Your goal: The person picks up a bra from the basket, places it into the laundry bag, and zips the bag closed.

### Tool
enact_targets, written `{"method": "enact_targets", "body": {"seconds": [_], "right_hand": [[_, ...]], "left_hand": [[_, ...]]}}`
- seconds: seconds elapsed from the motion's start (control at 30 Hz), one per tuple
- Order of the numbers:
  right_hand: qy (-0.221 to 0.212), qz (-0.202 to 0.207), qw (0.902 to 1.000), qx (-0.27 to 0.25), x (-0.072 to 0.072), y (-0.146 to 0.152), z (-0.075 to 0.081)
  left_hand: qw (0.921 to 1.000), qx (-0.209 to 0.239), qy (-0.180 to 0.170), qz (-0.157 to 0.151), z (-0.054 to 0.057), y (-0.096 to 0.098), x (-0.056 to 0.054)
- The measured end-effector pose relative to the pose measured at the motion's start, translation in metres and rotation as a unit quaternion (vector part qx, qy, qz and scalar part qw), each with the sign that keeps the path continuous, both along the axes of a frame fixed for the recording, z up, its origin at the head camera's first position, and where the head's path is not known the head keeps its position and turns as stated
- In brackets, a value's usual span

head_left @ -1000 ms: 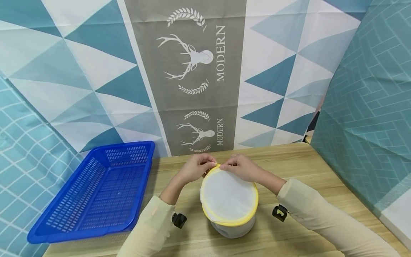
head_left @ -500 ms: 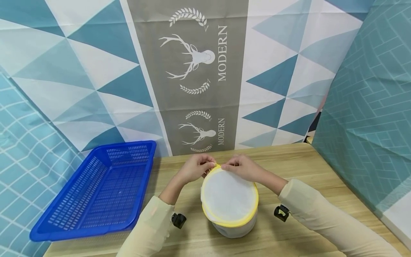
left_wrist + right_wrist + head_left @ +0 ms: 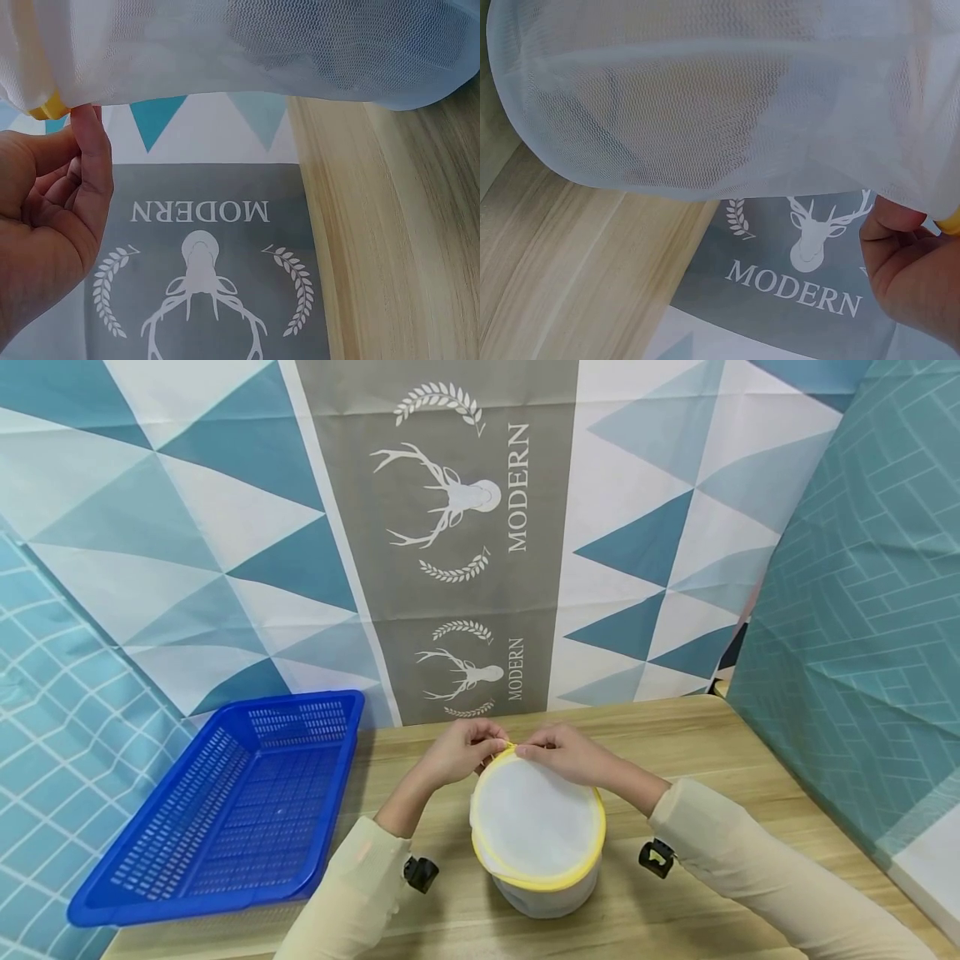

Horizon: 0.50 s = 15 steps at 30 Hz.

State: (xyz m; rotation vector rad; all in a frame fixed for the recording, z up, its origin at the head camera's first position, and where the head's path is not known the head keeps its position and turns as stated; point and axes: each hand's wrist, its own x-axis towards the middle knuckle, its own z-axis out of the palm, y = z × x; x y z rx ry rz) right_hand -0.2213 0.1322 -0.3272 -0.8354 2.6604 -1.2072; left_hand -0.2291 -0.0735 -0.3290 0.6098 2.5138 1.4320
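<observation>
A round white mesh laundry bag with a yellow zipper edge stands on the table, its flat lid tilted up at the back. At the far rim, my left hand pinches the yellow zipper end between thumb and fingers. Right beside it, my right hand pinches the same rim, thumb on the lid. In the left wrist view the fingertips sit just under the yellow trim. Darker, blurred shapes show through the mesh side in the right wrist view.
A blue perforated plastic basket stands on the left of the wooden table. Behind the table hangs a patterned cloth with triangles and deer heads. Teal tiled sheets close off both sides.
</observation>
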Motion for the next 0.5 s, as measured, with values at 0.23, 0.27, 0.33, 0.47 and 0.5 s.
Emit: {"method": "enact_targets", "body": {"seconds": [0.23, 0.27, 0.33, 0.47, 0.5], "right_hand": [[0.002, -0.013, 0.9999, 0.001, 0.0022, 0.0008, 0.0000], [0.003, -0.014, 0.9999, 0.001, 0.0022, 0.0009, -0.0001], [0.003, -0.014, 0.9999, -0.002, 0.0021, 0.0015, -0.0006], [0.003, -0.011, 0.9999, -0.006, 0.0020, 0.0027, -0.0018], [0.001, -0.011, 0.9999, -0.008, 0.0021, 0.0030, -0.0019]], "left_hand": [[1.0000, 0.003, -0.002, -0.001, -0.0001, -0.0001, -0.0002], [1.0000, 0.004, -0.001, -0.001, -0.0002, -0.0001, -0.0003], [1.0000, 0.004, -0.001, -0.003, -0.0005, -0.0002, -0.0004], [1.0000, 0.004, 0.003, -0.007, -0.0016, -0.0010, -0.0006], [1.0000, 0.004, 0.004, -0.007, -0.0018, -0.0012, -0.0005]]}}
